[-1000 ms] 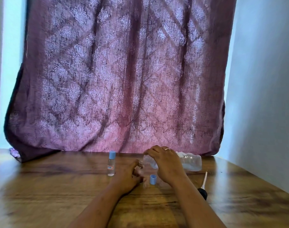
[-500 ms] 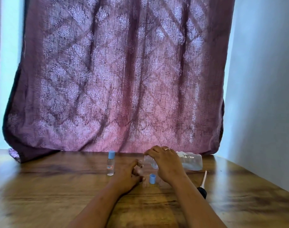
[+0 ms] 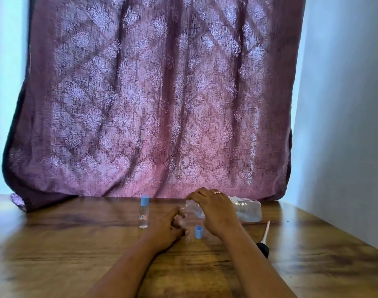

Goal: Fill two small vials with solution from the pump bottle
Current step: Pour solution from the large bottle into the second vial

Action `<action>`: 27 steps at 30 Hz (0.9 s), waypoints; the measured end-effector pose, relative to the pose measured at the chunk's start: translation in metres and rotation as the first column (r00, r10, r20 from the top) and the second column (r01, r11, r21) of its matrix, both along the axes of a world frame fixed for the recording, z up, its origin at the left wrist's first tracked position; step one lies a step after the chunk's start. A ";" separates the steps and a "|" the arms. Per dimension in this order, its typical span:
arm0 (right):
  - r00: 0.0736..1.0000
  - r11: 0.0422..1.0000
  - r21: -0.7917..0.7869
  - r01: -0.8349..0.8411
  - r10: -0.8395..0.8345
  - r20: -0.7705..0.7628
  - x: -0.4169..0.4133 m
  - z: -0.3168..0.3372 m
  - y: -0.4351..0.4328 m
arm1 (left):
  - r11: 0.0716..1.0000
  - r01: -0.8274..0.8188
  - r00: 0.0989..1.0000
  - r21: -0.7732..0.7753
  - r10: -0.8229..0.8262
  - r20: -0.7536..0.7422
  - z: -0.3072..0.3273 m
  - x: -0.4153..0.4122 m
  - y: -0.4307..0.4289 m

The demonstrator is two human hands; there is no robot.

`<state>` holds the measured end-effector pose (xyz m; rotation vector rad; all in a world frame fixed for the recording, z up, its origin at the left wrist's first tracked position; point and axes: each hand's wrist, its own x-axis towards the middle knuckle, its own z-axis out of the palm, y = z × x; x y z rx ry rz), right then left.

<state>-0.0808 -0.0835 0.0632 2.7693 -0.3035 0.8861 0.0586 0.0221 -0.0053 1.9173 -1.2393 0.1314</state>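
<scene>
Wooden table (image 3: pixel 76 254) with a purple patterned curtain (image 3: pixel 158 100) hanging behind it, pale wall (image 3: pixel 345 125) on the right; right hand (image 3: pixel 216 214) is wrapped around a clear plastic bottle (image 3: pixel 248 210), gripping it near the neck and tipping it nearly horizontal, mouth pointing left and base toward the right; some clear liquid sits inside the bottle; ring (image 3: pixel 217 192) on a finger of the right hand; left hand (image 3: pixel 164 231) rests low on the table, fingers curled around a small open vial (image 3: pixel 182 212) held upright, its mouth just beside the bottle's mouth; whether liquid is actually passing between them is too small to tell; second vial (image 3: pixel 144 212) with a blue cap and a small label stands upright on the table left of the left hand, apart from it, clear liquid inside; loose blue cap (image 3: pixel 198 232) stands on the table between the two hands, near the right wrist; pump head (image 3: pixel 262 244) with its pale dip tube and dark top lies on the table right of the right forearm, separate from the bottle; both forearms bare, reaching in from the bottom edge.
</scene>
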 end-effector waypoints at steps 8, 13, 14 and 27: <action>1.000 1.000 -0.003 0.005 -0.004 0.019 0.001 0.000 0.001 | 1.000 -0.006 1.000 0.012 0.006 -0.011 0.000 -0.001 0.001; 0.999 1.000 -0.030 0.000 0.001 0.032 0.002 0.000 0.002 | 0.999 -0.025 1.000 0.046 0.025 -0.006 0.000 -0.001 -0.001; 0.999 0.999 -0.036 -0.002 0.003 0.032 0.003 0.001 0.002 | 0.998 -0.027 1.000 0.050 0.027 -0.009 0.001 -0.001 -0.001; 1.000 0.996 -0.084 -0.001 0.002 0.018 0.002 0.003 0.003 | 0.995 -0.058 0.998 0.083 0.058 0.001 0.001 -0.003 -0.001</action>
